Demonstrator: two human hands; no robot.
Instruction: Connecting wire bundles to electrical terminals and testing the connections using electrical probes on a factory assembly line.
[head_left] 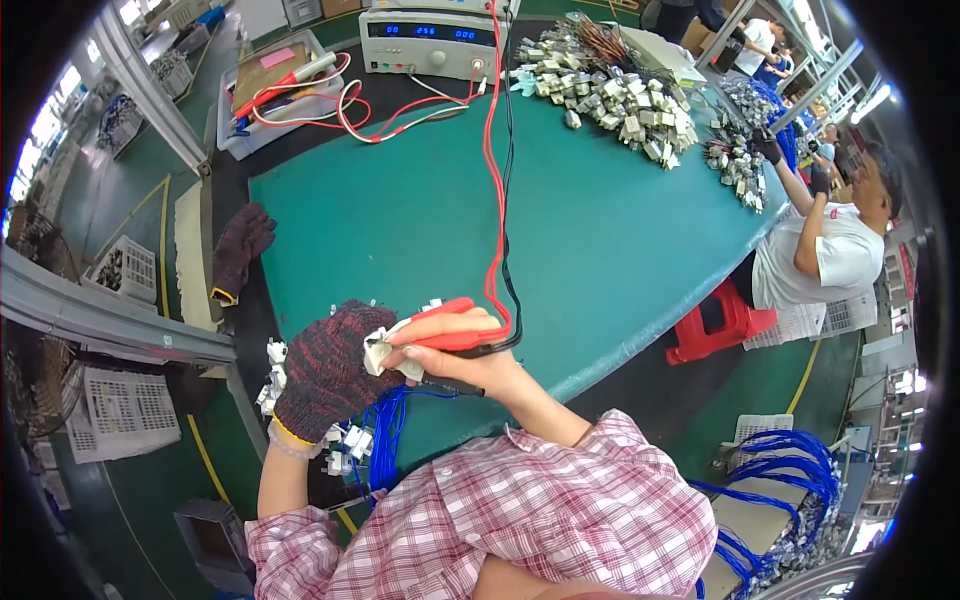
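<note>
My left hand (332, 375), in a dark red-and-black knit glove, is closed around a small white plug-like piece (376, 354) over the near left edge of the green mat (390, 220). In my bare right hand (468, 358) are a red test probe (447, 312) and a black test probe (452, 385), their front ends at the white piece. Whether the tips touch metal inside it is hidden by my fingers. Blue wires (388, 440) hang below my left hand, and more white pieces (348, 447) lie beside them.
A bench power supply (430, 50) stands at the back, its red and black leads running to my right hand. Back left is a tool tray (232, 140); a spare glove (241, 250) lies left. White connectors (630, 110) are heaped back right. A co-worker (825, 245) sits right, by a red stool (718, 325).
</note>
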